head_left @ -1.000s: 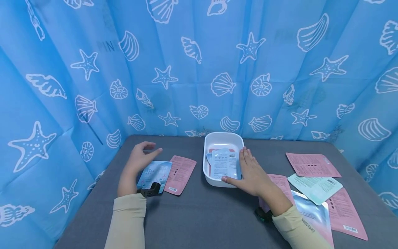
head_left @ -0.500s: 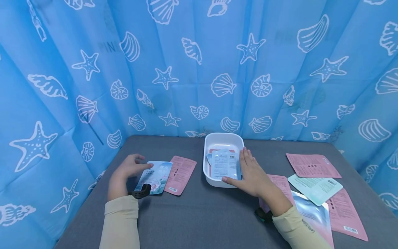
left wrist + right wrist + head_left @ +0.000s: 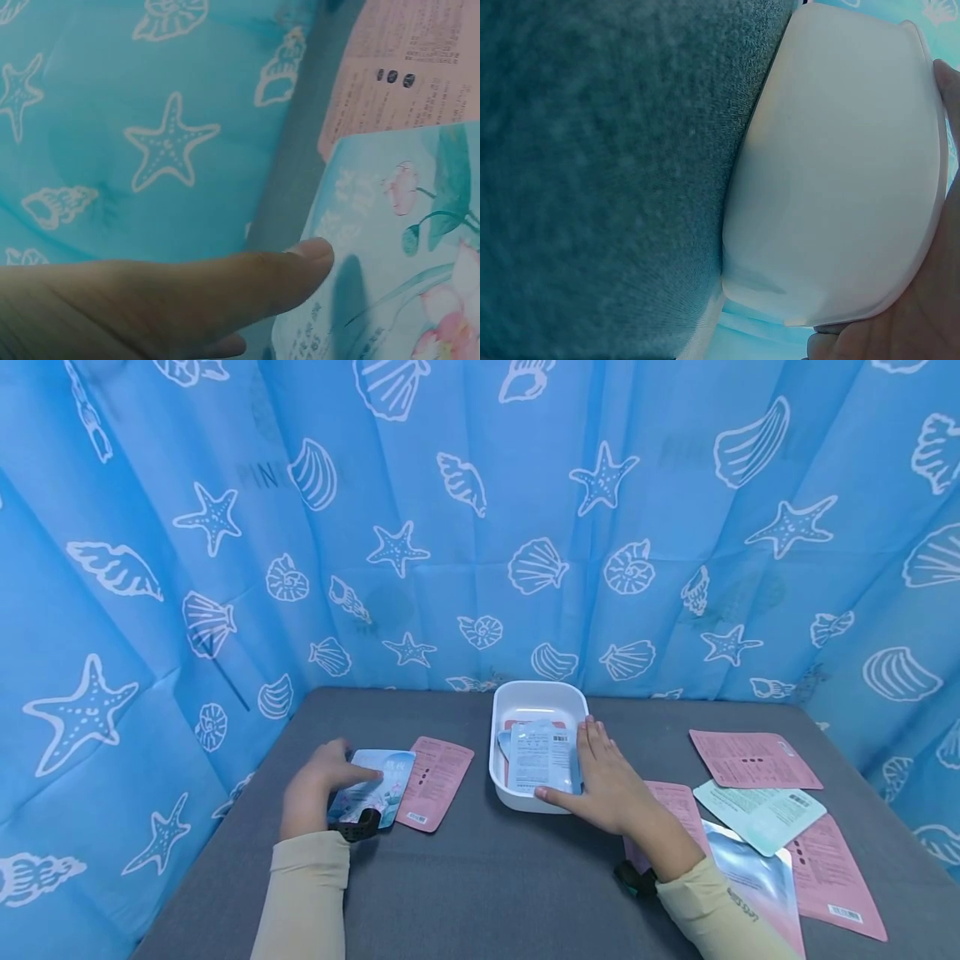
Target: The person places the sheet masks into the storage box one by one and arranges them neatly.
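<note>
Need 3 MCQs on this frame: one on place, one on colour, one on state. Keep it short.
1. Where does the right hand rest?
A. on the white tray's right rim
B. on the curtain
C. on the far right pink packet

2. What colour is the packet lying just right of the flower packet?
A. green
B. pink
C. black

3. What is the left hand doing?
A. hanging in the air, clear of everything
B. gripping the tray
C. touching the flower packet with its thumb

Answers:
1 A: the fingers lie along the white tray edge, beside the packets inside.
2 B: the pink packet lies beside it.
3 C: the left wrist view shows the thumb on the packet's edge.
</note>
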`<move>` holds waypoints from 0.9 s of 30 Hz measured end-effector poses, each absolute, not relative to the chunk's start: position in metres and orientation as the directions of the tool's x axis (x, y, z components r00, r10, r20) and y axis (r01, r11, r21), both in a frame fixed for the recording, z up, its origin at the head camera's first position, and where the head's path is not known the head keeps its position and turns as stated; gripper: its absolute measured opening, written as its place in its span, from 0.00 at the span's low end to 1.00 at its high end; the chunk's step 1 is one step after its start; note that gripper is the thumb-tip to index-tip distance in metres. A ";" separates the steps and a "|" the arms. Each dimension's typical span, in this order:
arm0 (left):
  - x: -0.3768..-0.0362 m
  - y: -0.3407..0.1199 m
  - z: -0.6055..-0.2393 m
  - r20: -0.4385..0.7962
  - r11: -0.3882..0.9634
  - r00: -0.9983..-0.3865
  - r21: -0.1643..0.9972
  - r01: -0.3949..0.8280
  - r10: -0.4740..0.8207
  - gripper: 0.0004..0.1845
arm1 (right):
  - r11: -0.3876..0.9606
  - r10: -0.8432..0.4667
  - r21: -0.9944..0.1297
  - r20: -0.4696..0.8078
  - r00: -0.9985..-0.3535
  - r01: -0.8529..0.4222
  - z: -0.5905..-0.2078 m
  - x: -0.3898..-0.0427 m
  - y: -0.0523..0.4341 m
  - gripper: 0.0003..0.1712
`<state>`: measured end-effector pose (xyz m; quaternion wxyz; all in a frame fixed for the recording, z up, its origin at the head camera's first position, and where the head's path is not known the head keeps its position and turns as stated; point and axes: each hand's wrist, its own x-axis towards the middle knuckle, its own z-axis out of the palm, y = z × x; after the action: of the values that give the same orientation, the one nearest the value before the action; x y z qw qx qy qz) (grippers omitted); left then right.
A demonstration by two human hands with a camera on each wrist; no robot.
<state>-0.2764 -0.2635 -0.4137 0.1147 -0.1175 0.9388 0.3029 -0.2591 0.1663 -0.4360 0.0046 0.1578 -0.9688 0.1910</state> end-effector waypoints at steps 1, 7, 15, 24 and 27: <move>-0.276 -0.263 -0.414 -0.286 0.792 -0.946 0.536 -0.291 -0.154 0.55 | 0.878 -0.304 -0.367 0.070 -0.950 -0.308 -0.436 -0.259 0.166 0.78; -0.278 -0.259 -0.416 -0.274 0.806 -0.948 0.517 -0.289 -0.164 0.56 | 0.880 -0.302 -0.363 0.069 -0.951 -0.306 -0.434 -0.259 0.166 0.78; -0.282 -0.257 -0.420 -0.265 0.810 -0.947 0.504 -0.298 -0.183 0.57 | 0.882 -0.299 -0.360 0.069 -0.952 -0.303 -0.434 -0.258 0.165 0.78; -0.282 -0.258 -0.422 -0.259 0.799 -0.947 0.520 -0.303 -0.191 0.56 | 0.886 -0.297 -0.354 0.066 -0.953 -0.301 -0.435 -0.259 0.165 0.78; -0.281 -0.258 -0.422 -0.258 0.788 -0.947 0.535 -0.304 -0.191 0.55 | 0.886 -0.297 -0.354 0.060 -0.953 -0.299 -0.435 -0.260 0.165 0.78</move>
<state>-0.2814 -0.2582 -0.4217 0.0952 -0.1317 0.9407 0.2977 -0.2597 0.1653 -0.4353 0.0021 0.1535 -0.9712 0.1824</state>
